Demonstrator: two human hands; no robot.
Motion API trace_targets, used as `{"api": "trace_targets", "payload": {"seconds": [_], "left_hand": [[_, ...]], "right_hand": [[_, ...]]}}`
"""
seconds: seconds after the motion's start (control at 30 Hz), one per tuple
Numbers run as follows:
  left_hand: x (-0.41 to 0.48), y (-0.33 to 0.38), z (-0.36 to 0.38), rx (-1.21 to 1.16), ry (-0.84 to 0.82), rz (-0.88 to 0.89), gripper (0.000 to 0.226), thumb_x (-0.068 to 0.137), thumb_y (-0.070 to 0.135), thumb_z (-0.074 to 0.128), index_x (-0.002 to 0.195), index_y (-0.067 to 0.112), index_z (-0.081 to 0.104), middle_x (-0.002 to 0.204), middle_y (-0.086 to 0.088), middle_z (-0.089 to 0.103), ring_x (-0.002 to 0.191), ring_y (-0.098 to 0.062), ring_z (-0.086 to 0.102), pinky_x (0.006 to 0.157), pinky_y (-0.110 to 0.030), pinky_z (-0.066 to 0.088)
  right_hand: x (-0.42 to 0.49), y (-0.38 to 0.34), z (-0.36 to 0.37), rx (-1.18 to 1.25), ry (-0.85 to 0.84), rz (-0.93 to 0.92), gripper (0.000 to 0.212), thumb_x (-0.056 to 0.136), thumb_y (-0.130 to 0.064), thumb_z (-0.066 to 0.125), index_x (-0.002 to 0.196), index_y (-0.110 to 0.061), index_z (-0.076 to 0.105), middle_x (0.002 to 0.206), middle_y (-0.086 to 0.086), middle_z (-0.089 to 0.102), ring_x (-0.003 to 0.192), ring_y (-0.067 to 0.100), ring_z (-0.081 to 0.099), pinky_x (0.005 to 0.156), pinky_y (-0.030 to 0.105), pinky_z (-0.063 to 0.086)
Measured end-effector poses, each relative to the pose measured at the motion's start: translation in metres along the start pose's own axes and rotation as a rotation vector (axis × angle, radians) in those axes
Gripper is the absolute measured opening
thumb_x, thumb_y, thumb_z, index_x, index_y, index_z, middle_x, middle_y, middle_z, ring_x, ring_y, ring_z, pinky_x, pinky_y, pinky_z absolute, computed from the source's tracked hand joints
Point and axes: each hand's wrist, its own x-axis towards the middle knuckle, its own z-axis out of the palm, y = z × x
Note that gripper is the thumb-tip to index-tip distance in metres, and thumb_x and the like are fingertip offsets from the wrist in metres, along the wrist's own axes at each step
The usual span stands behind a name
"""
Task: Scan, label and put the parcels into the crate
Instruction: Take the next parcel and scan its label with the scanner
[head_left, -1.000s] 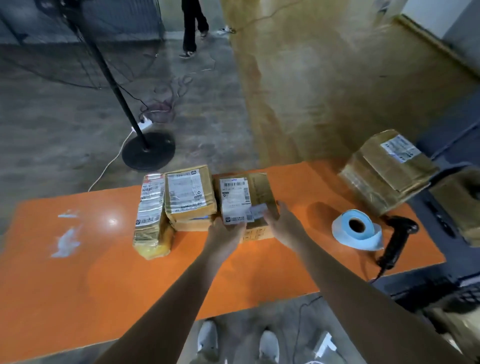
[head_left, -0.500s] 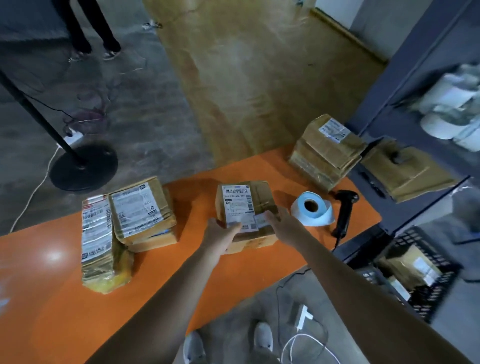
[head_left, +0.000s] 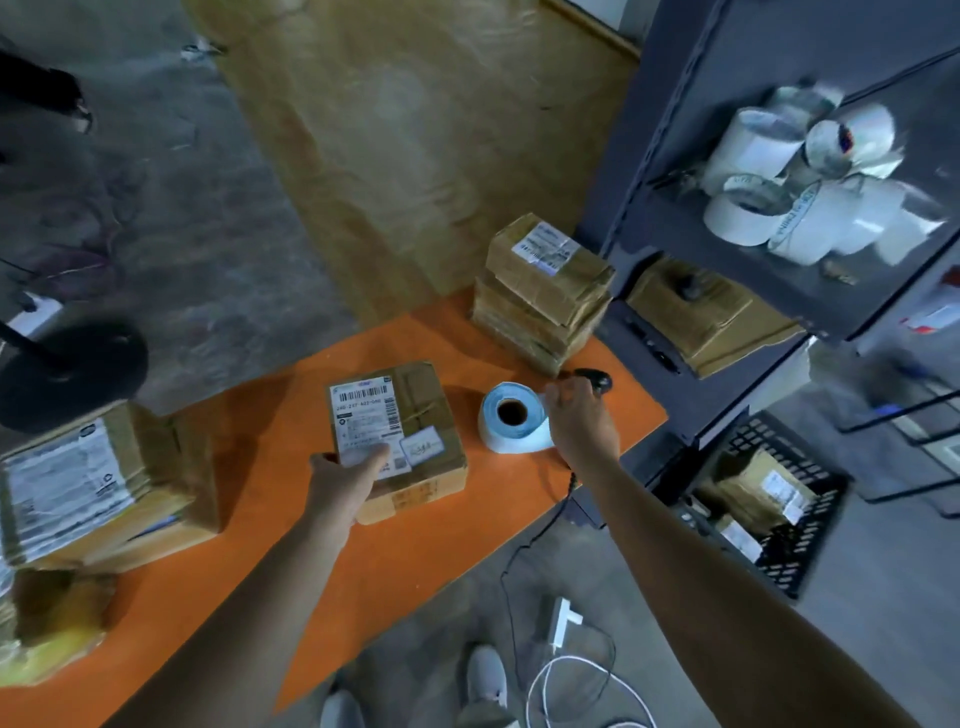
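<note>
pressing down with the left hand (head_left: 343, 483), fingers straight and flat across the white label at the near left corner of the parcel (head_left: 421, 410). pinching with the right hand (head_left: 582, 423), fingers curled on the loose end of the label roll (head_left: 511, 423), just right of the parcel and apart from it. right behind that hand, a black scanner (head_left: 597, 382), mostly hidden. all of these on the orange table (head_left: 249, 587). at the far right corner, a stack of parcels (head_left: 545, 296). at the left edge, more labelled parcels (head_left: 104, 483) lying close together. down on the floor right of the table, a black crate (head_left: 810, 540) with open lattice walls, holding at least two brown packages (head_left: 763, 483) with white labels. further right, a dark shelf (head_left: 675, 104): white rolls (head_left: 779, 171) piled on the upper level, a brown box (head_left: 711, 317) on the one below.
</note>
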Motion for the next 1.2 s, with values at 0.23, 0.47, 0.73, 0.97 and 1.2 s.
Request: {"api": "trace_targets", "payload": {"seconds": [0.23, 0.47, 0.73, 0.97, 1.2], "left_hand": [[0.017, -0.005, 0.008, 0.139, 0.112, 0.082, 0.088, 0.069, 0.062, 0.074, 0.133, 0.013, 0.039, 0.129, -0.010, 0.055, 0.116, -0.030, 0.055, 0.094, -0.049, 0.048], [-0.014, 0.022, 0.021, 0.443, 0.262, 0.416, 0.092, 0.067, 0.067, 0.067, 0.140, 0.025, 0.030, 0.143, -0.005, 0.037, 0.132, -0.028, 0.036, 0.104, -0.053, 0.039], [-0.067, 0.065, 0.073, 0.635, 0.195, 0.737, 0.080, 0.078, 0.051, 0.070, 0.141, 0.018, 0.033, 0.145, -0.008, 0.033, 0.133, -0.032, 0.029, 0.099, -0.051, 0.037], [-0.067, 0.067, 0.102, 0.863, 0.154, 0.936, 0.079, 0.076, 0.053, 0.069, 0.139, 0.018, 0.037, 0.139, -0.010, 0.038, 0.133, -0.033, 0.032, 0.101, -0.048, 0.038], [-0.072, 0.066, 0.108, 1.015, 0.148, 1.083, 0.077, 0.073, 0.055, 0.069, 0.135, 0.019, 0.042, 0.132, -0.007, 0.042, 0.129, -0.028, 0.034, 0.097, -0.045, 0.040]], "right_hand": [[0.028, 0.033, -0.007, 0.009, 0.010, 0.148, 0.059, 0.097, -0.047, 0.044, 0.144, -0.013, 0.034, 0.135, 0.019, 0.044, 0.124, 0.038, 0.043, 0.097, 0.048, 0.042], [0.034, 0.039, 0.000, 0.143, -0.084, 0.219, 0.069, 0.097, -0.048, 0.046, 0.149, -0.011, 0.022, 0.135, 0.023, 0.046, 0.120, 0.042, 0.050, 0.098, 0.053, 0.045], [0.042, 0.050, 0.002, 0.233, -0.140, 0.275, 0.062, 0.099, -0.044, 0.045, 0.144, -0.006, 0.026, 0.124, 0.021, 0.057, 0.107, 0.039, 0.059, 0.074, 0.040, 0.048], [0.049, 0.057, 0.008, 0.345, -0.206, 0.322, 0.057, 0.098, -0.046, 0.047, 0.138, -0.008, 0.033, 0.119, 0.018, 0.057, 0.101, 0.036, 0.059, 0.070, 0.036, 0.043], [0.036, 0.059, -0.001, 0.420, -0.179, 0.265, 0.038, 0.098, -0.039, 0.045, 0.121, -0.009, 0.048, 0.092, 0.011, 0.058, 0.067, 0.022, 0.054, 0.054, 0.035, 0.045]]}}
